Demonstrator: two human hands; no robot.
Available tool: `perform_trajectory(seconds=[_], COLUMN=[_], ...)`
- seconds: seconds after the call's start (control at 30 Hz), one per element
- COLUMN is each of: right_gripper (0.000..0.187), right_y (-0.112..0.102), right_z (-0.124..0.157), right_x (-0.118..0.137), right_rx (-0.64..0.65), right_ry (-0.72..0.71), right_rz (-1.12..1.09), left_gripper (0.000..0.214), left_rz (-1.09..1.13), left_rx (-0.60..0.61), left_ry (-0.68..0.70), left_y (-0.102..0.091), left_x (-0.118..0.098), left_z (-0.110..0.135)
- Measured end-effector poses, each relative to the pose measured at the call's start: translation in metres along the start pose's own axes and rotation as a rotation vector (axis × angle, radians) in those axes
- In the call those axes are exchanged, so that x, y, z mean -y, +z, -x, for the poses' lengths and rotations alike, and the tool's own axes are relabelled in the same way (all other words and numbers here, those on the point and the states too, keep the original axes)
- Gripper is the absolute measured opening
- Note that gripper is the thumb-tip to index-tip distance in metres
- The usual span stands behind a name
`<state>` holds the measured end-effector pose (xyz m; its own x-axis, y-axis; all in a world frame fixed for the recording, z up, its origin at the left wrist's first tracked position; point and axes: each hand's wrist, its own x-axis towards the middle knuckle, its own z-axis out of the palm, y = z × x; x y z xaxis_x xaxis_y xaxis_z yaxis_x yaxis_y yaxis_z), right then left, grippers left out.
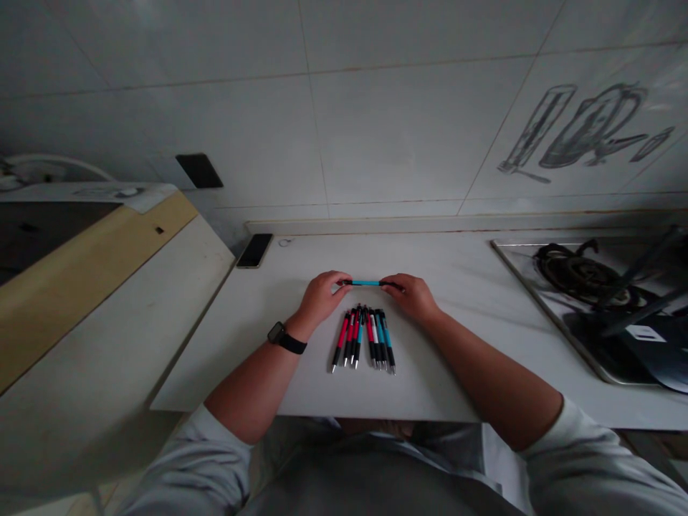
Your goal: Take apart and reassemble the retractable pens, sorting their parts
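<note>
A blue pen [366, 283] with black ends lies level between my two hands, beyond a group of pens. My left hand [324, 292] pinches one end of it between thumb and fingers. On the other end, my right hand [413, 294] has its fingers closed in the same way. Nearer to me, several red, blue and white pens with black grips rest side by side on the counter. Among them are a red pen [340, 340] at the left edge and a blue pen [388, 340] at the right edge. Their silver tips point toward me.
The white counter [441, 387] runs along a tiled wall. A smartphone [254, 251] and a small ring-shaped item [284, 243] lie at its back left. A gas stove [570, 315] is set in at the right. A pale cabinet with a wooden edge [107, 269] stands left.
</note>
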<state>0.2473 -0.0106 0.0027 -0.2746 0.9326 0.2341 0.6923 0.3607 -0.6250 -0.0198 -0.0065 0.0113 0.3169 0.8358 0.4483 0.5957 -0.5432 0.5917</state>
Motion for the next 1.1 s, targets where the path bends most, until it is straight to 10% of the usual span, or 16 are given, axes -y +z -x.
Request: perform_trajectory(seconds=[1.1], right_gripper=[0.033], right_y=[-0.002], right_z=[-0.003], right_x=[-0.002], right_rx=[-0.024], right_ry=[-0.034], right_rz=[-0.016], left_gripper=[0.022], left_rz=[0.147], left_rx=[0.177], left_ry=[-0.229], left_y=[0.003], left_x=[0.019], left_z=[-0.005])
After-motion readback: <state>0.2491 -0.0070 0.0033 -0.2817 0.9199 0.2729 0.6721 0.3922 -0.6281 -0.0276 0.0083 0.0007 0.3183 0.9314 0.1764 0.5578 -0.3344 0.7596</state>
